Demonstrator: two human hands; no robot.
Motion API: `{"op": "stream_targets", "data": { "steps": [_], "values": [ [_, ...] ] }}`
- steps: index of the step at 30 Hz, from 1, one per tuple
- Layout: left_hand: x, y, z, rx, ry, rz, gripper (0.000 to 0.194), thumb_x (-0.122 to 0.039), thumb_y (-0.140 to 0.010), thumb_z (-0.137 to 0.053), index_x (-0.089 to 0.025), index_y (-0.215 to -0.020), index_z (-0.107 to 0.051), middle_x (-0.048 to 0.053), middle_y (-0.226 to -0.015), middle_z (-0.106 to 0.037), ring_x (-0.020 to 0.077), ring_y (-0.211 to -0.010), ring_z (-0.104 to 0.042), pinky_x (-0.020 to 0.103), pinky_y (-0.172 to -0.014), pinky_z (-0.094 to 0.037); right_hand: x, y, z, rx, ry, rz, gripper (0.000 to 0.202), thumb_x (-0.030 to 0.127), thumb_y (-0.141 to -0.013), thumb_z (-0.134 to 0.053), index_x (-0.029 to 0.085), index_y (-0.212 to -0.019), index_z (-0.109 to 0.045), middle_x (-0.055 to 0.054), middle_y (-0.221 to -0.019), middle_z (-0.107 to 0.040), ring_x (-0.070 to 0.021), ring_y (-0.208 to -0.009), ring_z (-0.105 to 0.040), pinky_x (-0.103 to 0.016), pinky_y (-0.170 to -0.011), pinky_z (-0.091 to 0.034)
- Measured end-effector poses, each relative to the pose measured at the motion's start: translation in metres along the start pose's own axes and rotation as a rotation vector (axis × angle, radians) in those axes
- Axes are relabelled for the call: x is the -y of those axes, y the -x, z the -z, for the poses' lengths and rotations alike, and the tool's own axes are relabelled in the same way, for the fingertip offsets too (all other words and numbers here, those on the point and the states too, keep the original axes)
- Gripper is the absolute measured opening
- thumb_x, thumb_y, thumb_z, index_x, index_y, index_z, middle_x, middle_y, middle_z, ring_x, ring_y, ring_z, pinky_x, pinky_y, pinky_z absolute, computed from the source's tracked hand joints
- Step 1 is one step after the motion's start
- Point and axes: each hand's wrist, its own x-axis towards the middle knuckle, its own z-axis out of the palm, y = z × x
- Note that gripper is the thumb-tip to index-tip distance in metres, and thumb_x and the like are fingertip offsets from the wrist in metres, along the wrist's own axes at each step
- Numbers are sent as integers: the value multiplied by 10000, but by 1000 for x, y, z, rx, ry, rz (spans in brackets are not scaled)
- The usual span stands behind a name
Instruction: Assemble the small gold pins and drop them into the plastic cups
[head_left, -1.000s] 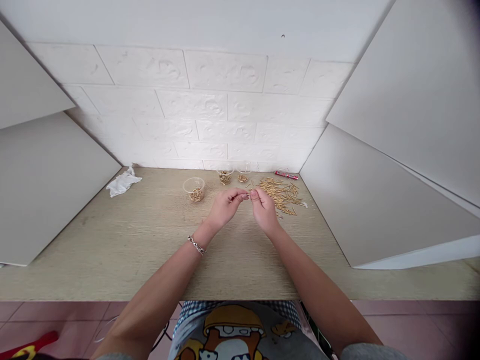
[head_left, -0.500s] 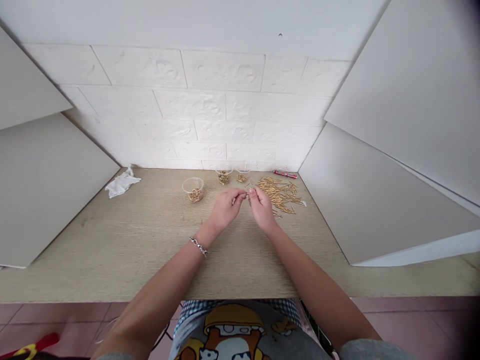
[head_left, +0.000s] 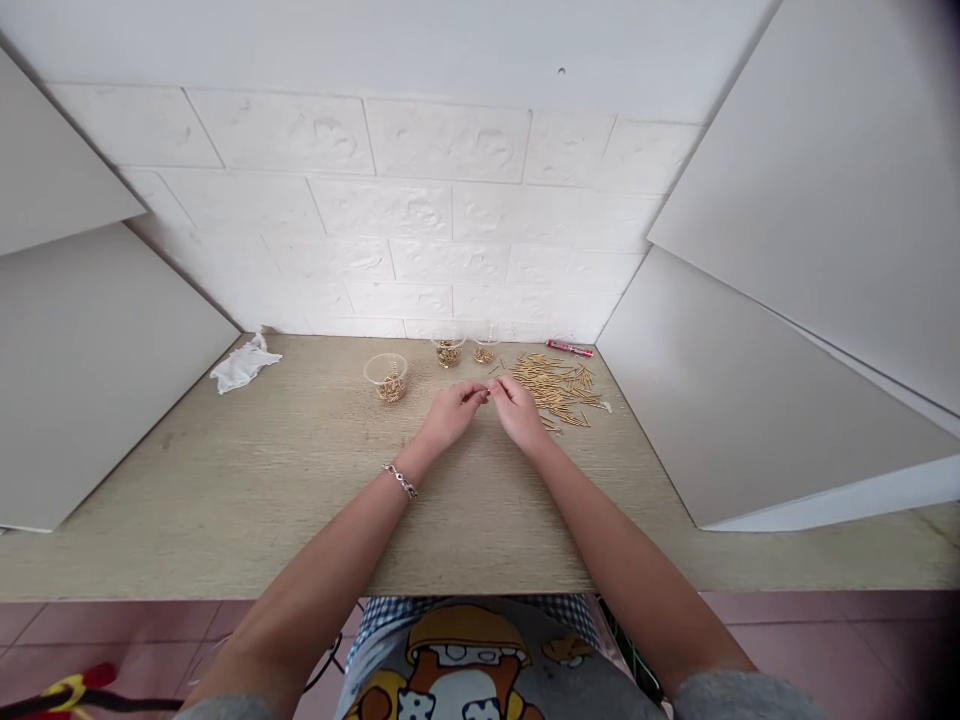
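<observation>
My left hand [head_left: 452, 413] and my right hand [head_left: 519, 411] meet over the middle of the table, both closed with fingertips pinched together. Between them is something tiny that the fingers mostly hide; I cannot make out what it is. Just beyond my right hand lies a loose pile of thin gold-coloured metal pins [head_left: 553, 388]. Past my left hand stands a clear plastic cup [head_left: 387, 380] with small gold-coloured pieces in it. Farther back are two more clear cups, one with gold pieces [head_left: 448, 352] and a smaller one [head_left: 484, 352] with fewer.
A red printed tube [head_left: 570, 348] lies by the wall at the back right. Crumpled white tissue [head_left: 244, 364] rests at the back left. Grey-white panels [head_left: 795, 390] close in the wooden table [head_left: 285, 510] on both sides, with a white brick-pattern wall [head_left: 405, 210] behind.
My right hand has turned slightly and shifted a little left, its thumb now lower against the fingers. My left hand has barely moved. The pile and cups look the same.
</observation>
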Motion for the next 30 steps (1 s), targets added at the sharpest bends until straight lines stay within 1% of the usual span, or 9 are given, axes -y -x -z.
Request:
{"op": "stream_targets", "data": {
  "steps": [5,11,15,18,21,22,24,27,30],
  "values": [
    [8,-2,-1,27,-19,-8,287,-295,-823,-399,-173,-903,-646,27,-895,-675,169,-829,-589,284,-768,-437,-6,-3,-1,26,97,12,271,383,-814,-393,195,-653,-502,20,-625,-520,-126,-612,-455,-234,-579,-320],
    [10,-3,-1,17,-84,-6,265,-295,-812,-421,-186,-847,-660,23,-846,-679,170,-774,-597,282,-747,-446,-9,-4,0,24,203,62,322,376,-850,-340,201,-595,-430,31,-559,-456,-122,-554,-414,-236,-540,-275],
    [11,-4,0,-12,-143,11,258,-285,-802,-437,-198,-886,-666,31,-864,-682,181,-783,-600,293,-752,-456,-6,-4,4,25,419,76,348,364,-861,-342,199,-576,-454,9,-564,-471,-132,-551,-409,-252,-532,-257],
    [14,-5,1,-85,-189,52,274,-265,-806,-430,-196,-948,-654,49,-939,-677,191,-844,-602,305,-785,-456,-3,-4,7,53,649,67,341,330,-875,-336,193,-626,-524,-37,-645,-552,-150,-595,-461,-269,-546,-265],
    [19,-7,2,-132,-198,69,287,-242,-813,-411,-191,-967,-647,55,-992,-668,189,-898,-598,309,-829,-450,0,-4,7,181,809,16,315,285,-874,-349,182,-698,-589,-92,-731,-614,-182,-647,-529,-288,-566,-297],
    [20,-8,2,-136,-196,70,289,-234,-812,-407,-190,-970,-645,53,-997,-667,187,-906,-597,309,-837,-449,0,-4,6,207,841,11,313,277,-874,-347,178,-725,-604,-105,-755,-625,-193,-665,-546,-294,-574,-309],
    [21,-8,2,-127,-189,72,295,-213,-809,-399,-186,-972,-643,52,-994,-668,184,-909,-598,311,-848,-447,1,-4,6,220,890,33,323,270,-882,-330,173,-783,-622,-120,-804,-638,-211,-709,-571,-305,-596,-333],
    [21,-8,1,-112,-185,74,305,-188,-804,-384,-176,-971,-640,60,-994,-667,185,-922,-596,317,-864,-441,2,-5,5,246,944,69,328,254,-881,-328,163,-818,-636,-126,-822,-647,-223,-758,-587,-314,-642,-360],
    [20,-8,2,-112,-179,76,309,-188,-806,-374,-170,-974,-633,65,-986,-667,187,-920,-598,318,-862,-442,4,-5,4,239,949,77,335,243,-881,-324,153,-864,-646,-138,-860,-652,-227,-800,-590,-322,-693,-371]
  ]
}}
